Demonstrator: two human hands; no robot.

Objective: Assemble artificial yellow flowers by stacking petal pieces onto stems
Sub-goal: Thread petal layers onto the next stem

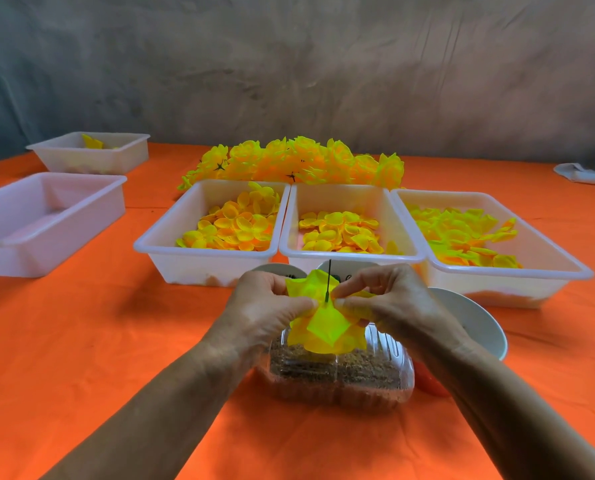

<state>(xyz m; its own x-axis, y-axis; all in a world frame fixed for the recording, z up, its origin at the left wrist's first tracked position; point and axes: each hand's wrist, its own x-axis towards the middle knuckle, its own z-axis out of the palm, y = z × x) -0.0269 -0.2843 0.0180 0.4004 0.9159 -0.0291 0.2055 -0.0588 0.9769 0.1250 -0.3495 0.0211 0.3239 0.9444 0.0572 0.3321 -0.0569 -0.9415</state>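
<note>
A half-built yellow flower hangs upside down between my hands, its thin dark green stem pointing up. My left hand pinches the petals on the left of the stem. My right hand pinches them on the right, fingertips close to the stem's base. Three white trays hold loose yellow petal pieces: a left one, a middle one and a right one. A pile of finished yellow flowers lies behind the trays.
A clear plastic box with brown contents sits under my hands. A white bowl stands to its right, and two more rims peek out behind my hands. Two white trays sit at the left. An orange cloth covers the table.
</note>
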